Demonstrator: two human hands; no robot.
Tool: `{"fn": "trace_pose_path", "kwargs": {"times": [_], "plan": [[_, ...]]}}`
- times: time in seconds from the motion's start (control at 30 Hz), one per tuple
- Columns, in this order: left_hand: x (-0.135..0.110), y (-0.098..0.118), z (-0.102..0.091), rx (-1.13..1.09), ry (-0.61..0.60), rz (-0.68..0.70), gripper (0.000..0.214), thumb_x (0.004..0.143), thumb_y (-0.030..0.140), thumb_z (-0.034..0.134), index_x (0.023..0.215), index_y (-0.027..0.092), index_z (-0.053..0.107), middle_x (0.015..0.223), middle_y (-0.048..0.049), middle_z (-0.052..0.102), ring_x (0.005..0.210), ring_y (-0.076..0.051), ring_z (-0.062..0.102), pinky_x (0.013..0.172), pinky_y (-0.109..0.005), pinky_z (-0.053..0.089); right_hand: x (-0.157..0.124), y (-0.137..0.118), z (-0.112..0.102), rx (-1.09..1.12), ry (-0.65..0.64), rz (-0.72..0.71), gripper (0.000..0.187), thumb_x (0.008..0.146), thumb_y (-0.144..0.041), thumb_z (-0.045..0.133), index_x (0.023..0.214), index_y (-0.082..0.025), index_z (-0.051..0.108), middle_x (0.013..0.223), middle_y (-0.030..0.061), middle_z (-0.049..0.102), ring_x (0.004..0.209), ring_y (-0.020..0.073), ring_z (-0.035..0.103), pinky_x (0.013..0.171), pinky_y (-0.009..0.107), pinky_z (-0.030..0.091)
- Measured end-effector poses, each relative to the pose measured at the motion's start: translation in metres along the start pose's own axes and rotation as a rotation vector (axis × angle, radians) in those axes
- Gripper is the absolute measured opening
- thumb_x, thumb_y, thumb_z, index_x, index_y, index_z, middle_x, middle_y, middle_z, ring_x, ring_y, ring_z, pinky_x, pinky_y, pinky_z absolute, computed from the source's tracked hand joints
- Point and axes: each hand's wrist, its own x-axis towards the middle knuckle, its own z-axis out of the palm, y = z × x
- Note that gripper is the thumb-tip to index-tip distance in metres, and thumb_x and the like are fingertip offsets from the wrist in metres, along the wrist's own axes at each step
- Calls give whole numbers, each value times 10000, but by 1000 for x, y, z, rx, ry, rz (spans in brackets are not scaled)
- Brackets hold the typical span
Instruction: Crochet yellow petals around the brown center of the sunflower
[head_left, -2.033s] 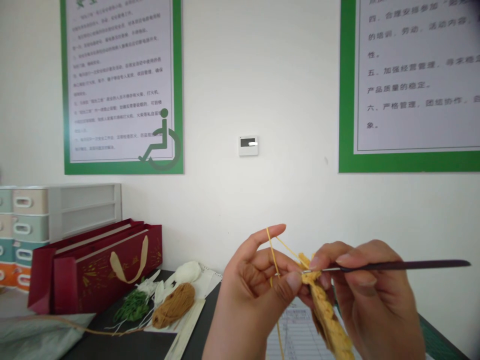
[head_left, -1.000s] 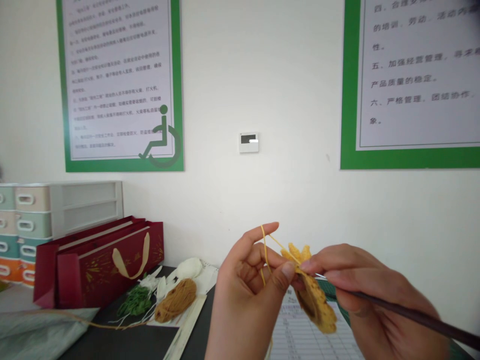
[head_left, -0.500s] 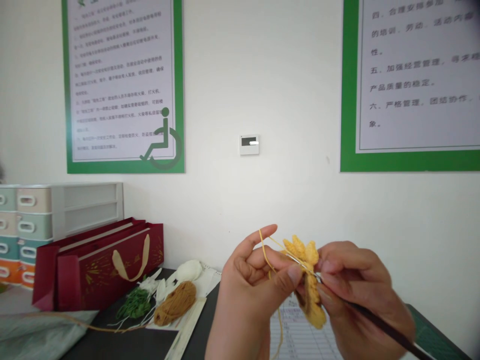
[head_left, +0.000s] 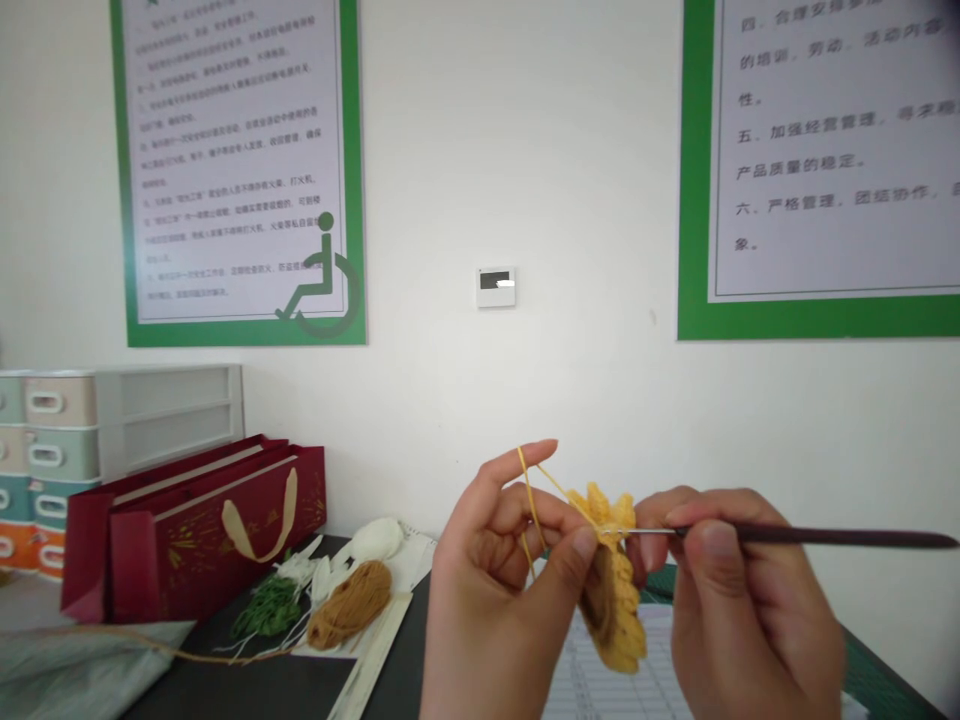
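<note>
My left hand [head_left: 510, 590] pinches a yellow crocheted piece [head_left: 613, 600] between thumb and fingers, with yellow yarn [head_left: 541, 485] running over its raised index finger. My right hand [head_left: 746, 590] is shut on a crochet hook [head_left: 825, 537] with a long dark handle. The hook's metal tip [head_left: 626, 530] enters the top edge of the crocheted piece. Part of the piece's underside looks brown, and my fingers hide some of its edges.
On the dark table [head_left: 225, 685] lie a tan yarn ball [head_left: 349, 605], green leaf-like strands [head_left: 266, 607] and white material [head_left: 375, 540]. A red gift bag [head_left: 214, 530] and plastic drawers [head_left: 97, 430] stand left. A printed sheet [head_left: 615, 680] lies below my hands.
The hook has swung from slanting down to the right to nearly level. My right hand has risen slightly, and the crocheted piece has turned a little between my fingers.
</note>
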Motion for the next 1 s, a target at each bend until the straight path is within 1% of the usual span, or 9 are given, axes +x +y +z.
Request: {"fn": "trace_pose_path", "kwargs": {"times": [0.1, 0.2, 0.33, 0.43, 0.5, 0.57, 0.63, 0.77, 1.0], "plan": [[3, -1, 1, -57, 6, -17, 452, 781, 91, 823, 1207, 193, 713, 721, 5, 714, 617, -106, 652, 614, -197, 519, 4, 4, 4, 190, -62, 225, 233, 1042, -331, 544, 849, -225, 619, 705, -12, 605, 594, 104, 587, 557, 214, 517], [3, -1, 2, -101, -11, -35, 426, 771, 92, 838, 1174, 198, 748, 736, 8, 710, 640, -100, 651, 641, -195, 533, 7, 8, 10, 281, -104, 240, 246, 1023, -322, 574, 799, -221, 575, 717, -25, 573, 580, 95, 574, 521, 202, 503], [1, -2, 3, -114, -2, -17, 422, 765, 75, 842, 1161, 206, 777, 745, 8, 714, 681, -106, 657, 664, -192, 544, 7, 10, 8, 160, -126, -42, 89, 988, -193, 601, 911, -236, 614, 759, -25, 602, 605, 106, 618, 511, 210, 520], [0, -4, 3, -103, 15, -10, 456, 778, 85, 843, 1210, 209, 764, 762, -6, 734, 678, -112, 654, 644, -197, 529, 8, 11, -4, -234, -179, -464, 240, 871, -35, 685, 1004, -232, 717, 844, 11, 705, 719, 142, 684, 585, 250, 562], [1, -5, 3, -163, -13, -83, 509, 738, 109, 890, 1222, 198, 759, 757, -8, 734, 656, -112, 646, 636, -210, 523, 9, 14, -11, -411, -154, -712, 327, 785, 32, 727, 963, -238, 767, 870, 14, 736, 741, 159, 700, 634, 286, 583], [3, -4, 2, -251, -69, -206, 568, 664, 121, 947, 1201, 155, 764, 740, -12, 729, 643, -110, 647, 660, -223, 532, 10, 16, -11, -392, -97, -777, 304, 803, 13, 710, 959, -241, 769, 861, 17, 735, 739, 178, 699, 632, 323, 590], [6, -2, 0, -297, -108, -290, 586, 634, 110, 962, 1187, 120, 768, 733, -13, 720, 645, -109, 658, 682, -225, 537, 11, 16, -5, -216, -51, -669, 215, 884, -67, 658, 1010, -223, 738, 806, 31, 714, 724, 204, 688, 584, 352, 576], [7, 4, -5, -288, -152, -279, 538, 710, 77, 901, 1225, 139, 759, 728, -8, 707, 631, -119, 660, 648, -227, 522, 10, 10, 10, 146, 41, -314, 20, 956, -197, 654, 952, -198, 673, 645, -2, 651, 605, 170, 628, 550, 309, 529], [6, 5, -5, -259, -145, -217, 390, 723, 83, 890, 1094, 176, 812, 758, -10, 704, 666, -115, 659, 665, -220, 536, 9, 2, 7, 300, -78, -100, 162, 1038, -217, 486, 964, -218, 630, 628, 6, 620, 564, 158, 605, 454, 248, 485]]}}
